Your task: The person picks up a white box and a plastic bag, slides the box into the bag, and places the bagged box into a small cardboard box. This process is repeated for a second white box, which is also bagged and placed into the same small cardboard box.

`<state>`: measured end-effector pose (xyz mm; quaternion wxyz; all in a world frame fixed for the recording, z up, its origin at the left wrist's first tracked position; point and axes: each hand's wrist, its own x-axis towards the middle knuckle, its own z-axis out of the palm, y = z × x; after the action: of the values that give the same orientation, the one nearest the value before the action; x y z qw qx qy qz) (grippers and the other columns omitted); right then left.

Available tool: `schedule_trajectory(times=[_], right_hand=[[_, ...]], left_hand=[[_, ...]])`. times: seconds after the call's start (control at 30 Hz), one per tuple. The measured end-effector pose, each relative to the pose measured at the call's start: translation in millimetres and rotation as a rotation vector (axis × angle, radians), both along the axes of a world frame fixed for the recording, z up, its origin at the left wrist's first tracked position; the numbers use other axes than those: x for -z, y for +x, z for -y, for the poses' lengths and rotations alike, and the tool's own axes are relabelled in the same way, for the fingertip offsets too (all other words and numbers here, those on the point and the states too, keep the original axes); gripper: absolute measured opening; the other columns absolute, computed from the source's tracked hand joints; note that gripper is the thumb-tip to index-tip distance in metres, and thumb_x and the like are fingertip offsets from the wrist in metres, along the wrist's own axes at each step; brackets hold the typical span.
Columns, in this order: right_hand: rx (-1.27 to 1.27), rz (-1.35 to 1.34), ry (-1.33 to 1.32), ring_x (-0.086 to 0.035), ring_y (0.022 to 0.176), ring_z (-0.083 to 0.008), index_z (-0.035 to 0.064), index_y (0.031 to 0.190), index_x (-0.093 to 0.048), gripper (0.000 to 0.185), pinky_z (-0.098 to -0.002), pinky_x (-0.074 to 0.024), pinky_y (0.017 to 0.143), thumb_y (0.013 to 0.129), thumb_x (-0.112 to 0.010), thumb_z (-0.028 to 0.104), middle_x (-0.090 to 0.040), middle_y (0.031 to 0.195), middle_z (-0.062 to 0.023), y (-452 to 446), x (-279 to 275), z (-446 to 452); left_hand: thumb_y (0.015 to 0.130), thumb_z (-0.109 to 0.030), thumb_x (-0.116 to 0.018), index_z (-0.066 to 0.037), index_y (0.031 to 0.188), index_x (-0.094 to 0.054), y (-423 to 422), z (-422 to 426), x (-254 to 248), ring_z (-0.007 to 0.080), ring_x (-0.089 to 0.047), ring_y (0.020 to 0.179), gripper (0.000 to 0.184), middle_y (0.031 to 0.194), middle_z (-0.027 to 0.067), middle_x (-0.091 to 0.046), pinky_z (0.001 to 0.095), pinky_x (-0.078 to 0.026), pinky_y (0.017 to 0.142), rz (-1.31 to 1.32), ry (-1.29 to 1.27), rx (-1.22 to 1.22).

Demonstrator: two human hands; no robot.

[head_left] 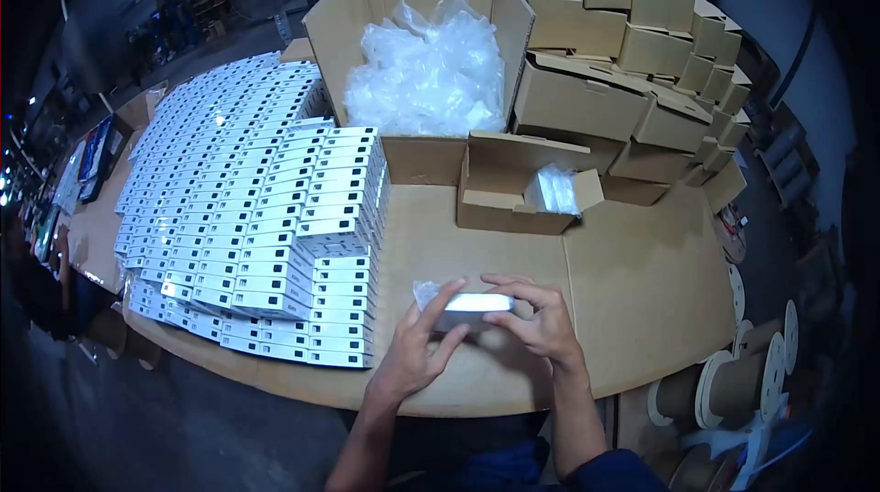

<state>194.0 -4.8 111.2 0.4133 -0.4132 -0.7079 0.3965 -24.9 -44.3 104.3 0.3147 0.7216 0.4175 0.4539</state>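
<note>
My left hand (pixel 414 354) and my right hand (pixel 543 322) grip a small white box (pixel 479 303) from its two sides, above the cardboard-covered table (pixel 651 309). A crumpled piece of clear plastic bag (pixel 424 291) shows at the box's left end, beside my left fingers. How far the plastic covers the box I cannot tell. Beyond my hands stands a small open carton (pixel 504 218), holding a white item in clear plastic (pixel 555 189) at its right end.
Stacked white boxes (pixel 257 217) fill the table's left side. At the back, a large carton (pixel 325 29) holds clear plastic bags (pixel 426 70). Brown cartons (pixel 577 98) are piled at back right. Cable spools (pixel 747 382) stand off the right edge. Another person's hand (pixel 62 249) appears far left.
</note>
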Motion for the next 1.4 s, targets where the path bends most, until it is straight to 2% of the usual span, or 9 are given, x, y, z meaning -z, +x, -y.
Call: schedule_trajectory(times=[0.03, 0.27, 0.4, 0.43, 0.6, 0.83, 1.1, 1.2, 1.4], right_hand=[[-0.002, -0.017, -0.018, -0.069, 0.116, -0.0338, 0.0, 0.106, -0.077, 0.034, -0.0442, -0.0498, 0.104, 0.076, -0.088, 0.012, -0.075, 0.115, -0.0202, -0.1, 0.0, 0.7], [-0.058, 0.04, 0.114, -0.069, 0.118, -0.033, 0.0006, 0.104, -0.078, 0.032, -0.0498, -0.045, 0.11, 0.074, -0.087, 0.01, -0.077, 0.112, -0.0167, 0.3, -0.4, -6.2], [-0.13, 0.142, 0.204, -0.064, 0.125, -0.0344, 0.0048, 0.107, -0.078, 0.035, -0.049, -0.0441, 0.11, 0.075, -0.089, 0.017, -0.076, 0.116, -0.0072, 4.9, 4.6, -10.0], [-0.13, 0.119, 0.208, -0.064, 0.125, -0.0339, 0.0052, 0.107, -0.078, 0.035, -0.0482, -0.0451, 0.11, 0.075, -0.089, 0.017, -0.076, 0.115, -0.0074, 4.1, 4.5, -10.3], [0.009, 0.066, 0.239, -0.064, 0.123, -0.0316, 0.0056, 0.103, -0.077, 0.032, -0.0419, -0.0506, 0.104, 0.074, -0.089, 0.013, -0.076, 0.111, -0.0086, -7.7, -10.4, -5.4], [-0.049, 0.089, 0.264, -0.071, 0.087, -0.0243, 0.0023, 0.09, -0.074, 0.019, -0.0362, -0.0558, 0.077, 0.076, -0.086, 0.004, -0.077, 0.096, -0.0083, 7.5, -22.5, -4.7], [-0.047, 0.254, 0.294, -0.068, 0.072, -0.0209, 0.0004, 0.089, -0.07, 0.018, -0.0334, -0.0538, 0.062, 0.08, -0.084, 0.005, -0.067, 0.08, -0.0079, 31.4, -26.8, -11.2], [0.12, 0.267, 0.393, -0.068, 0.07, -0.0197, -0.0002, 0.088, -0.069, 0.018, -0.0321, -0.0546, 0.06, 0.08, -0.085, 0.005, -0.067, 0.08, -0.0092, 45.4, -23.9, -25.3], [0.575, 0.069, 0.591, -0.068, 0.067, -0.0145, -0.0019, 0.087, -0.065, 0.016, -0.0279, -0.0581, 0.058, 0.083, -0.08, -0.004, -0.062, 0.082, -0.0082, 55.8, -16.1, -76.4]], left_hand=[[0.094, 0.001, -0.068, -0.005, 0.142, -0.056, 4.1, -0.4, 1.2, 0.0263, -0.07, 0.101, 0.05, 0.122, 0.0186, -0.067, 0.0353, -0.059, 0.086, 0.067, -0.01, -0.03], [0.097, 0.001, -0.065, -0.003, 0.129, -0.059, -4.5, -4.6, 6.6, 0.0327, -0.069, 0.108, 0.033, 0.122, 0.0182, -0.067, 0.0367, -0.06, 0.085, 0.173, -0.246, 0.043], [0.095, 0.003, -0.067, 0.0, 0.126, -0.059, -8.9, -3.2, 8.2, 0.0183, -0.069, 0.104, 0.031, 0.114, 0.0131, -0.069, 0.032, -0.058, 0.085, 0.286, -0.375, 0.053], [0.097, 0.001, -0.067, 0.001, 0.124, -0.058, -11.7, -4.5, 17.3, 0.0069, -0.064, 0.09, 0.029, 0.109, 0.0078, -0.068, 0.0199, -0.051, 0.073, 0.273, -0.312, 0.066], [0.097, 0.002, -0.066, 0.002, 0.121, -0.059, -8.6, -3.7, 22.9, 0.0103, -0.065, 0.096, 0.025, 0.111, 0.0082, -0.067, 0.0228, -0.052, 0.082, 0.285, -0.297, 0.032], [0.093, 0.001, -0.069, 0.002, 0.118, -0.063, -2.9, -13.4, 25.9, 0.0154, -0.062, 0.11, 0.025, 0.13, 0.013, -0.058, 0.028, -0.051, 0.091, 0.268, -0.209, 0.066], [0.092, 0.0, -0.071, 0.002, 0.13, -0.059, 15.1, -39.0, 19.7, 0.0206, -0.057, 0.124, 0.04, 0.15, 0.0163, -0.045, 0.0279, -0.05, 0.097, 0.362, -0.294, 0.144], [0.091, -0.005, -0.073, -0.005, 0.149, -0.045, 27.7, -59.4, 24.1, 0.0246, -0.055, 0.13, 0.064, 0.152, 0.0165, -0.042, 0.0355, -0.05, 0.102, 0.433, -0.342, 0.035], [0.088, -0.021, -0.075, -0.024, 0.163, -0.027, 39.4, -108.2, 30.1, 0.0521, -0.026, 0.148, 0.089, 0.163, 0.022, -0.027, 0.0702, -0.02, 0.119, -0.546, -0.063, -0.33]])
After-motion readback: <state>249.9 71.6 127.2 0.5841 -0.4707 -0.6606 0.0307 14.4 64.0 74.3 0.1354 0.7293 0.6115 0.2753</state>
